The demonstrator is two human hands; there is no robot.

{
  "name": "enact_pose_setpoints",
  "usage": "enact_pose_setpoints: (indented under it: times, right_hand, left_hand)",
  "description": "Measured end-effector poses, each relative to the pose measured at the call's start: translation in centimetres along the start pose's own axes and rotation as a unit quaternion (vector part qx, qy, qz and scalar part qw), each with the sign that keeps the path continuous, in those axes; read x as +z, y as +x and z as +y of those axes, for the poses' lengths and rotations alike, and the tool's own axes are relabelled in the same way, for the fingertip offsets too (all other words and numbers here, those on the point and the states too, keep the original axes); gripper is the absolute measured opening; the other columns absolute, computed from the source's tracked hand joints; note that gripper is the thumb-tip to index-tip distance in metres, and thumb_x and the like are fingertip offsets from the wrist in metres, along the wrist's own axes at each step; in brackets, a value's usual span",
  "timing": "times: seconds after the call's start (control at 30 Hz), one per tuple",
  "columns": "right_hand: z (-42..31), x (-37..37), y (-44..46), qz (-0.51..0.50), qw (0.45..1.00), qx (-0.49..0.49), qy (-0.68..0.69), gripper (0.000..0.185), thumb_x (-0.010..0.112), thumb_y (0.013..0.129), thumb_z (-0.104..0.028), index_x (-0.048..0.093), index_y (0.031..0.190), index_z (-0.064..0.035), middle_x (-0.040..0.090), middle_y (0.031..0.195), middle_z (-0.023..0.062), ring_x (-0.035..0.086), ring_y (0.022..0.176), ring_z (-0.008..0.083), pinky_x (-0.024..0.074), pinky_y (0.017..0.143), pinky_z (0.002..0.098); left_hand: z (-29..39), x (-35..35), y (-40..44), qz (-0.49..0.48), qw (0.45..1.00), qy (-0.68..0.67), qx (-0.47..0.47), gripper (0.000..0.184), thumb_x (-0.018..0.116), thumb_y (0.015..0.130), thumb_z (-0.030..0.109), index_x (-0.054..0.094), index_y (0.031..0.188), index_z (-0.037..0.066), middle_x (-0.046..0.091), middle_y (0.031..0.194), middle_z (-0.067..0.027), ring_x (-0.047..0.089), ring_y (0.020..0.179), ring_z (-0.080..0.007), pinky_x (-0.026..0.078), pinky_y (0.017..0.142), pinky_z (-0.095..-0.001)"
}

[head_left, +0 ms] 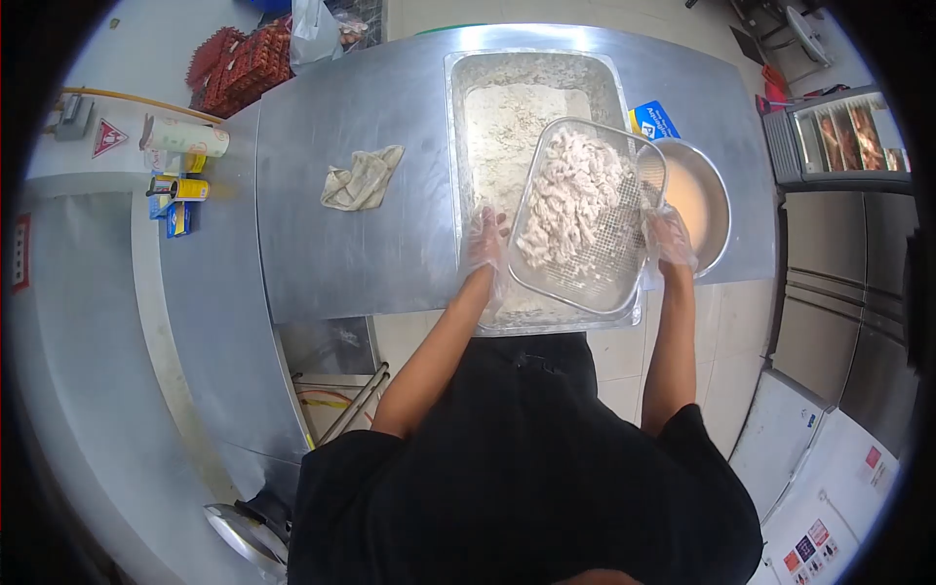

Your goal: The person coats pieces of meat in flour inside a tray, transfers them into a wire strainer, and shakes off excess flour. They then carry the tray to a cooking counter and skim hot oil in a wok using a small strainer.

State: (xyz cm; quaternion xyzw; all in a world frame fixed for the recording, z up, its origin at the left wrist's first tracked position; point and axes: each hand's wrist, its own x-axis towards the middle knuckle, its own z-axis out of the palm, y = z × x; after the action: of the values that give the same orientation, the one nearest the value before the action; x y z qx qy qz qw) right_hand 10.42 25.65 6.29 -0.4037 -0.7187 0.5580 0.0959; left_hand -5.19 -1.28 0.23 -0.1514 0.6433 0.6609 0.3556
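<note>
A rectangular mesh basket holding pale, flour-coated pieces is tilted over a long metal tray of white flour. My right hand, in a clear plastic glove, grips the basket's right side. My left hand, also gloved, is at the tray's left edge, close to the basket's left side, with its fingers apart; whether it touches the basket is unclear. Right of the basket stands a round metal bowl of orange-tinted liquid, partly covered by the basket and my right hand.
A crumpled cloth lies on the steel table at left. Behind the bowl is a blue and yellow box. Yellow containers stand on the left counter, red stacked trays at the back left. Steel fridges line the right.
</note>
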Motion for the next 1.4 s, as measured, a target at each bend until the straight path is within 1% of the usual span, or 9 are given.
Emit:
enact_pose_setpoints:
  times: [0.1,0.2,0.27,0.43,0.77,0.87,1.03,1.23,1.4]
  right_hand:
    - [-1.9,1.7,-1.1,0.034,0.999,0.020,-0.013,0.047,0.054,0.084,-0.041,0.059,0.106,0.0006,0.062,0.090,0.0117,0.056,0.083,0.0220,0.0419,0.078,0.0342]
    - [6.2,3.9,1.7,0.117,0.834,-0.400,-0.362,0.039,0.051,0.090,-0.032,0.056,0.109,0.0012,0.056,0.094,0.0084,0.051,0.085,0.0165,0.0426,0.075,0.0342]
    - [1.4,8.9,-0.2,0.102,0.986,-0.092,-0.092,0.028,0.047,0.092,-0.025,0.056,0.101,0.0006,0.054,0.092,0.0064,0.050,0.085,0.0166,0.0427,0.076,0.0338]
    - [-2.1,16.8,1.5,0.084,0.888,0.131,0.434,0.018,0.053,0.090,-0.015,0.050,0.105,-0.0050,0.052,0.093,0.0059,0.049,0.085,0.0163,0.0425,0.078,0.0311]
    - [-0.7,17.6,4.1,-0.053,0.854,0.157,0.494,0.022,0.051,0.091,-0.013,0.050,0.110,-0.0024,0.053,0.095,0.0063,0.053,0.085,0.0154,0.0483,0.077,0.0315]
    - [-1.4,15.0,-0.6,-0.057,0.923,0.090,0.370,0.022,0.050,0.088,-0.008,0.052,0.109,-0.0017,0.057,0.099,0.0087,0.058,0.083,0.0170,0.0514,0.074,0.0330]
    - [4.5,11.8,-1.6,-0.097,0.988,-0.023,0.122,0.030,0.047,0.084,0.002,0.054,0.113,0.0008,0.061,0.100,0.0098,0.061,0.070,0.0202,0.0516,0.069,0.0334]
    - [2.4,10.4,-1.6,-0.203,0.958,-0.204,0.011,0.042,0.052,0.086,-0.011,0.046,0.127,-0.0071,0.055,0.117,0.0115,0.057,0.097,0.0227,0.0461,0.087,0.0364]
    - [-5.2,9.6,-3.3,-0.335,0.757,0.153,0.539,0.081,0.033,0.084,-0.068,0.021,0.143,-0.0130,0.029,0.143,0.0161,0.038,0.124,0.0332,0.0362,0.099,0.0442]
  left_hand:
    - [-0.9,-0.9,-0.3,0.009,1.000,0.014,-0.018,0.074,0.029,0.087,0.066,0.037,0.135,0.009,0.052,0.125,-0.0104,0.050,0.108,-0.0231,0.034,0.096,-0.0402]
    - [-0.2,-0.5,-1.6,0.004,0.999,-0.044,-0.010,0.077,0.027,0.087,0.067,0.038,0.134,0.007,0.058,0.116,-0.0113,0.053,0.098,-0.0212,0.036,0.092,-0.0390]
    - [0.9,-0.2,-2.8,-0.004,0.997,-0.082,0.005,0.079,0.026,0.086,0.069,0.039,0.133,0.007,0.058,0.117,-0.0101,0.052,0.095,-0.0206,0.036,0.091,-0.0396]
    - [-0.8,-1.0,-1.6,-0.023,0.996,-0.089,-0.020,0.078,0.023,0.085,0.070,0.041,0.132,0.011,0.057,0.118,-0.0078,0.053,0.093,-0.0192,0.034,0.088,-0.0385]
    - [-1.7,-0.3,-1.5,-0.050,0.996,-0.059,0.045,0.055,0.045,0.089,0.054,0.056,0.117,0.008,0.063,0.105,-0.0082,0.058,0.081,-0.0148,0.042,0.071,-0.0294]
    - [-1.9,-0.5,-1.6,-0.057,0.947,0.147,0.279,0.034,0.056,0.087,0.034,0.064,0.102,0.005,0.065,0.095,-0.0097,0.060,0.073,-0.0134,0.046,0.060,-0.0290]
    - [3.3,1.3,-3.4,-0.086,0.847,0.484,0.202,0.018,0.061,0.076,0.013,0.064,0.092,0.004,0.064,0.087,-0.0174,0.062,0.081,-0.0294,0.047,0.076,-0.0367]
    - [1.0,1.4,-1.9,-0.118,0.834,0.432,0.323,0.027,0.062,0.079,0.023,0.062,0.095,0.001,0.064,0.089,-0.0172,0.061,0.086,-0.0306,0.048,0.076,-0.0370]
    - [4.2,2.3,-6.9,-0.068,0.917,0.299,0.255,0.034,0.065,0.079,0.028,0.060,0.100,0.002,0.064,0.091,-0.0162,0.062,0.083,-0.0275,0.048,0.075,-0.0351]
